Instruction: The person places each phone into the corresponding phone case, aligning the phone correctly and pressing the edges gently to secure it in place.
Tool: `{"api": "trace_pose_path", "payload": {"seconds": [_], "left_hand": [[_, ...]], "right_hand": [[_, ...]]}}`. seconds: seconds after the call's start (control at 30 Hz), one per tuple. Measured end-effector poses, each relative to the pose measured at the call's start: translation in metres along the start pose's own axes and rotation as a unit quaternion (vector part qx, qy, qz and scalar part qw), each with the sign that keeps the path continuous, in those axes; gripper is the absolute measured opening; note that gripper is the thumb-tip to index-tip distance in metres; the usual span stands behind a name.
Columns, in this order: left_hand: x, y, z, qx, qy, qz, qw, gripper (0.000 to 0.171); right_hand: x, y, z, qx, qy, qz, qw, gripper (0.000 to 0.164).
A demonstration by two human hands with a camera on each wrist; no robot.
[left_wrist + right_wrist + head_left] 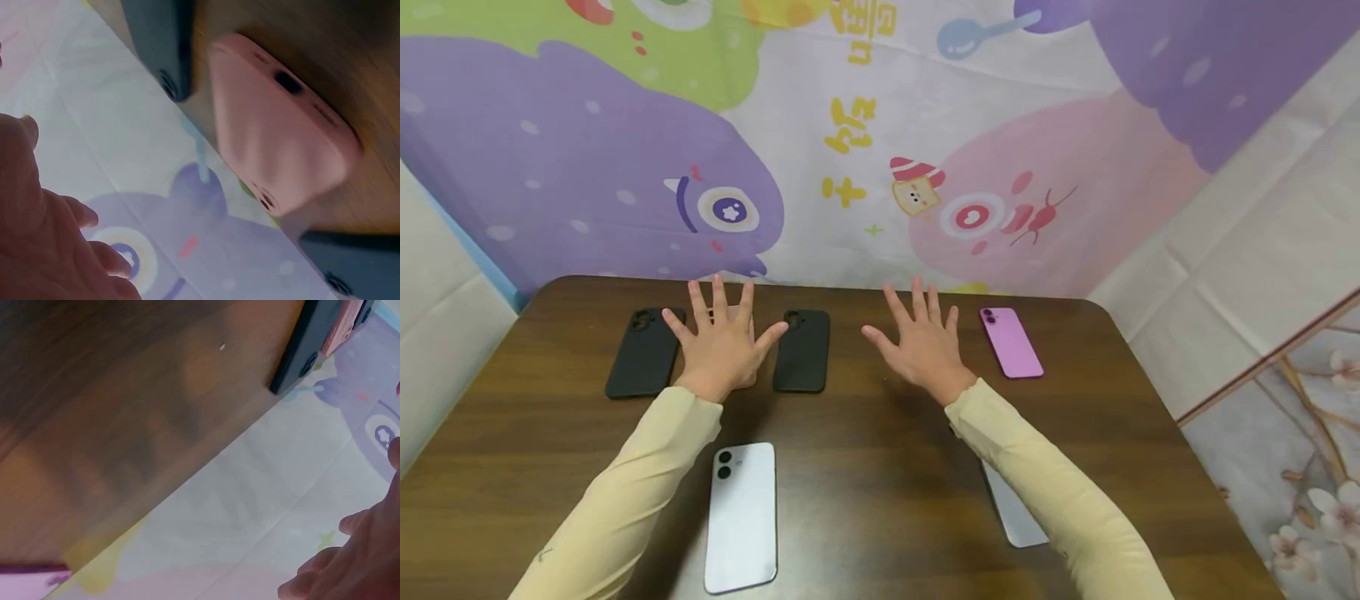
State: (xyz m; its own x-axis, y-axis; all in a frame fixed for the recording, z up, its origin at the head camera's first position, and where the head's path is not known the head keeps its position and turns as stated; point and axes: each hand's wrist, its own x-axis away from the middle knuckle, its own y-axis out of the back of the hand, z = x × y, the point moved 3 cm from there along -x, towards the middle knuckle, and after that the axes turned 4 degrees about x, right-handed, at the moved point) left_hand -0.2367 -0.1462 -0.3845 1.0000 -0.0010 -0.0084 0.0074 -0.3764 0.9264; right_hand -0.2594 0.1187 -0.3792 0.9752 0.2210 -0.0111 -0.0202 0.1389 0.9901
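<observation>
My left hand (718,346) is held with fingers spread above a pink phone case (275,131), which it mostly covers in the head view. On either side of that case lie a black phone case (643,354) and a second black phone case (802,352). My right hand (922,342), fingers also spread, hovers over bare wood between the second black case and a purple-pink phone (1011,342). Neither hand holds anything. Nearer to me, a white phone (741,517) lies back up, its two lenses at the top left. Another pale phone (1011,504) is partly hidden under my right sleeve.
The dark wooden table (865,500) has rounded far corners. Right behind its far edge hangs a cloth (842,242) printed with cartoon figures. A white panel and a flower-patterned one (1300,467) stand along the right.
</observation>
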Motion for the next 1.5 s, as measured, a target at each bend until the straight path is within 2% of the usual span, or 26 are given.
{"api": "trace_pose_path", "payload": {"seconds": [0.13,0.4,0.57,0.87,1.1,1.23,1.5], "left_hand": [[0.003,0.006,0.015,0.004,0.003,0.004,1.0,0.093],[0.011,0.014,0.055,-0.004,0.026,-0.001,0.9996,0.095],[0.013,0.017,0.072,0.009,0.045,0.004,0.999,0.1],[0.017,0.015,0.092,0.018,0.062,0.028,0.9975,0.097],[0.018,0.008,0.107,0.022,0.078,0.043,0.9957,0.101],[0.018,0.005,0.114,0.022,0.085,0.052,0.9948,0.101],[0.021,0.007,0.123,0.02,0.093,0.057,0.9939,0.102]], "right_hand": [[0.002,0.003,-0.016,0.005,-0.017,-0.004,1.0,0.078],[0.006,0.004,-0.054,0.026,-0.052,0.008,0.998,0.079],[0.008,0.006,-0.08,0.024,-0.079,-0.006,0.997,0.079],[0.013,0.001,-0.111,0.027,-0.093,-0.016,0.995,0.078],[0.016,-0.004,-0.132,0.013,-0.113,-0.002,0.993,0.076],[0.017,-0.01,-0.145,0.016,-0.127,0.02,0.992,0.08],[0.017,-0.016,-0.159,0.015,-0.142,0.045,0.989,0.083]]}}
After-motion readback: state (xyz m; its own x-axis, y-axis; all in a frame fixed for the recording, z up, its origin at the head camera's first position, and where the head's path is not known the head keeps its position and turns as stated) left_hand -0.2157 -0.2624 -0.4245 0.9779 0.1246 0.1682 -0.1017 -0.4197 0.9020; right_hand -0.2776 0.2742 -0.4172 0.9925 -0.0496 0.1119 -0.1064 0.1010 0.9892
